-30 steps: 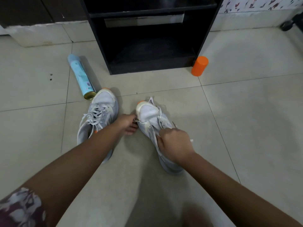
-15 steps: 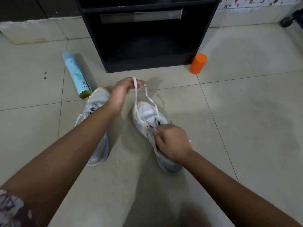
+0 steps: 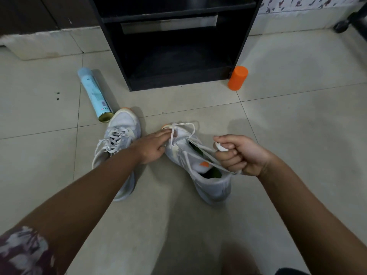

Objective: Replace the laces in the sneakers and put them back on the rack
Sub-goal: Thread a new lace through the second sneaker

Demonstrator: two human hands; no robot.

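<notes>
Two pale grey sneakers with orange toe tips lie on the tiled floor. The left sneaker (image 3: pixel 121 133) is still laced. The right sneaker (image 3: pixel 206 175) lies with its tongue open and its white lace (image 3: pixel 183 128) pulled loose over the toe. My left hand (image 3: pixel 153 145) rests with straight fingers against the toe side of the right sneaker, touching the lace. My right hand (image 3: pixel 240 153) is a fist gripping the lace ends just right of the shoe's opening. The black rack (image 3: pixel 174 46) stands ahead, its lower shelf bare.
A light blue spray can (image 3: pixel 94 92) lies on the floor left of the rack, touching the left sneaker's toe. An orange cylinder (image 3: pixel 237 78) lies by the rack's right foot. A dark wheel (image 3: pixel 341 26) shows at the far right edge.
My left hand came down from holding the lace loop up high to rest against the right sneaker's toe. My right hand moved right off the shoe, pulling lace with it.
</notes>
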